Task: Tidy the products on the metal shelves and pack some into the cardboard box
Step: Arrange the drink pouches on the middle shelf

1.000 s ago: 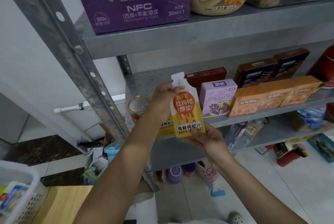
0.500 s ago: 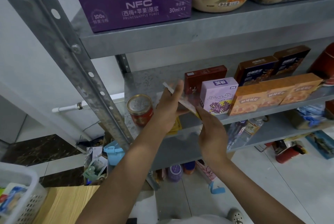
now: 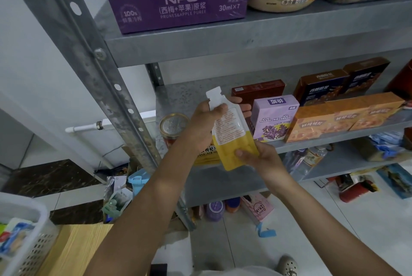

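At the middle shelf: left hand grips pouch top, right hand clamps its base. Boxed goods aligned; pouch unplaced, nothing visibly packed.

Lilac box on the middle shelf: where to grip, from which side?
Grip the lilac box by its upper part, from the front and above: thumb on the front face, fingers over the top. It stands upright near the shelf edge, top free; the orange box crowds its right side, so a side pinch looks blocked. Left hand and right hand both hold the pouch.
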Demonstrator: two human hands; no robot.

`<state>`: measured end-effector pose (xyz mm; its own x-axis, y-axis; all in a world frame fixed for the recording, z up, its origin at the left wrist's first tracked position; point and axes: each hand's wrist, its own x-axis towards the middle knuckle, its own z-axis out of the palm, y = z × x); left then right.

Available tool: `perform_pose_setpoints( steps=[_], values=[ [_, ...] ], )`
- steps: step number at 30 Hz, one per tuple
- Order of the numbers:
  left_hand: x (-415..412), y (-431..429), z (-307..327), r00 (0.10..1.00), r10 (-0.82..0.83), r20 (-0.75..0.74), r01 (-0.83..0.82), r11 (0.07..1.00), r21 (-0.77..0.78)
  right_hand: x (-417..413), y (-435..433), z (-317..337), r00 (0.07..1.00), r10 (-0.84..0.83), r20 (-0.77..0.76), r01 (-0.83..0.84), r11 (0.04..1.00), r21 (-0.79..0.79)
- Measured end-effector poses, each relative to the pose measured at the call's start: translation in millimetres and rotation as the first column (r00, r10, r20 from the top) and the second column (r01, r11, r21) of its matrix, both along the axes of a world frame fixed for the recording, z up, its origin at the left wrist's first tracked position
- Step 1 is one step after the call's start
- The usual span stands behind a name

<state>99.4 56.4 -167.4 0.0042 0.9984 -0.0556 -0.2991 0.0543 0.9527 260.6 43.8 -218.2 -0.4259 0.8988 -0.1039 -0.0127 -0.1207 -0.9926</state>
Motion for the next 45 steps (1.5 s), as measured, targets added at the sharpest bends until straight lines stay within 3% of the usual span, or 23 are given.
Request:
perform_pose_setpoints(
  steps=[3, 5, 6, 7, 8, 10, 11, 12, 13, 15, 17, 19, 21, 23, 27, 31, 37, 42, 45],
  values=[
    [1, -2, 0, 0.969, 0.152, -0.196, -0.163, 0.986, -0.043, -8, 0, -4, 0.981, -0.179, 0.074, 0.178, 0.984, 0.021],
    [6, -4, -3, 0.899, 0.254, -0.356, -0.303, 0.949, -0.089, -10, 4, -11, 0.885, -0.360, 0.297, 0.279, 0.918, 0.281],
    [10, -6, -5, 0.877, 0.280, -0.391, -0.351, 0.928, -0.125, -11, 4, -14, 0.773, -0.459, 0.437, 0.238, 0.850, 0.470],
    [13, -8, -7, 0.877, 0.270, -0.398, -0.363, 0.914, -0.180, -11, 5, -16, 0.645, -0.562, 0.518, 0.163, 0.763, 0.626],
    [16, -10, -11, 0.899, 0.242, -0.364, -0.341, 0.909, -0.239, -12, 5, -19, 0.580, -0.617, 0.532, 0.066, 0.686, 0.724],
    [24, -13, -14, 0.960, 0.216, -0.179, -0.261, 0.922, -0.285, -14, 6, -24, 0.539, -0.719, 0.439, -0.090, 0.469, 0.879],
    [25, -13, -12, 0.958, 0.263, -0.116, -0.286, 0.918, -0.275, -15, 8, -29, 0.540, -0.734, 0.413, -0.156, 0.395, 0.905],
    [24, -11, -10, 0.943, 0.319, -0.098, -0.334, 0.904, -0.268, -15, 10, -34, 0.547, -0.708, 0.446, -0.223, 0.390, 0.893],
    [20, -9, -10, 0.922, 0.364, -0.135, -0.387, 0.885, -0.259, -14, 10, -36, 0.571, -0.644, 0.509, -0.280, 0.430, 0.859],
    [9, -6, -7, 0.897, 0.380, -0.225, -0.429, 0.871, -0.240, -11, 8, -32, 0.710, -0.384, 0.591, -0.278, 0.618, 0.736],
    [-2, -5, -6, 0.889, 0.349, -0.295, -0.422, 0.876, -0.234, -11, 7, -21, 0.883, -0.123, 0.453, -0.122, 0.871, 0.476],
    [-7, -5, -7, 0.881, 0.296, -0.369, -0.397, 0.886, -0.239, -10, 13, -12, 0.972, -0.055, 0.229, 0.020, 0.988, 0.154],
    [-6, -5, -7, 0.874, 0.241, -0.421, -0.361, 0.903, -0.233, -13, 16, -10, 0.986, -0.015, 0.166, 0.022, 0.999, -0.041],
    [-6, -3, -8, 0.881, 0.198, -0.429, -0.318, 0.920, -0.228, -15, 13, -11, 0.985, -0.032, 0.171, 0.053, 0.992, -0.117],
    [-6, -2, -13, 0.885, 0.184, -0.428, -0.293, 0.934, -0.206, -18, 13, -17, 0.978, -0.112, 0.174, 0.138, 0.980, -0.146],
    [0, 4, -25, 0.797, 0.212, -0.565, -0.347, 0.927, -0.142, -25, 14, -23, 0.972, -0.125, 0.201, 0.161, 0.971, -0.176],
    [-6, 15, -39, 0.708, 0.317, -0.631, -0.432, 0.901, -0.033, -32, 16, -29, 0.989, -0.078, 0.129, 0.102, 0.975, -0.197],
    [-14, 17, -55, 0.529, 0.371, -0.764, -0.410, 0.899, 0.153, -37, 25, -35, 0.982, -0.139, 0.129, 0.162, 0.969, -0.189],
    [-19, 16, -78, 0.232, 0.263, -0.936, -0.241, 0.948, 0.207, -47, 29, -36, 0.975, -0.143, 0.172, 0.172, 0.971, -0.168]
  ],
)
